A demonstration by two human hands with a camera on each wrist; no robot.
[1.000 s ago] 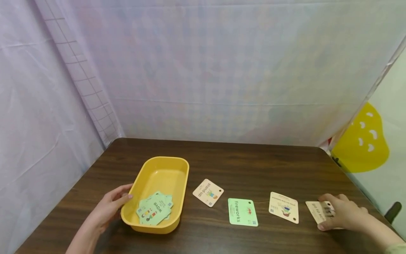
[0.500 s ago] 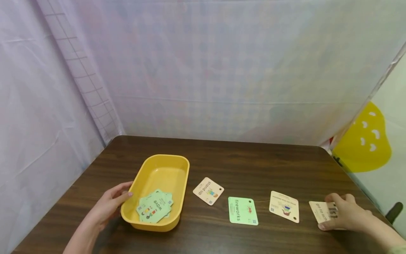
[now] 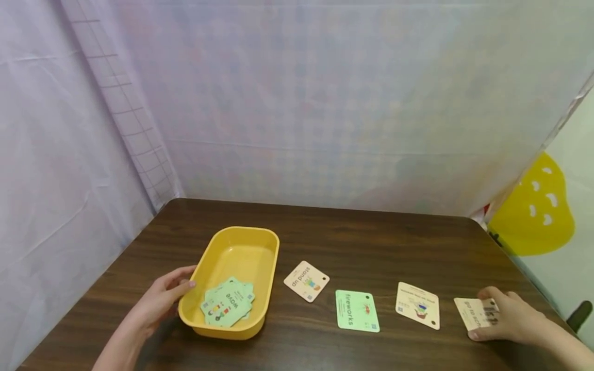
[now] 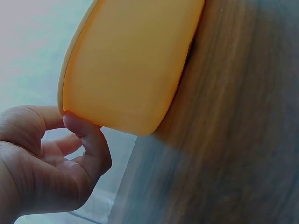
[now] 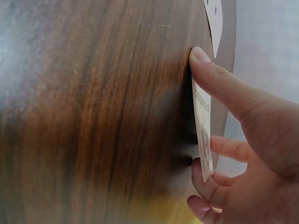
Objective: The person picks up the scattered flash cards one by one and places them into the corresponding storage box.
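My left hand holds the left rim of a yellow plastic tray; in the left wrist view its curled fingers and thumb pinch the tray's edge. Inside the tray lies a loose pile of green picture cards, the top one printed "wave". At the far right of the table my right hand grips a cream card reading "go to sch...", the rest covered by the hand. From the right wrist view, thumb and fingers hold that card by opposite edges, with one side tilted up off the wood.
Between tray and right hand lie a cream "stand up" card, a green "fireworks" card and a cream card with a figure drawing. White curtains hang behind the dark wooden table.
The right hand has drawn slightly back to the right, and more of the cream card shows with its edge raised. The left hand stays on the tray. The view has shifted slightly.
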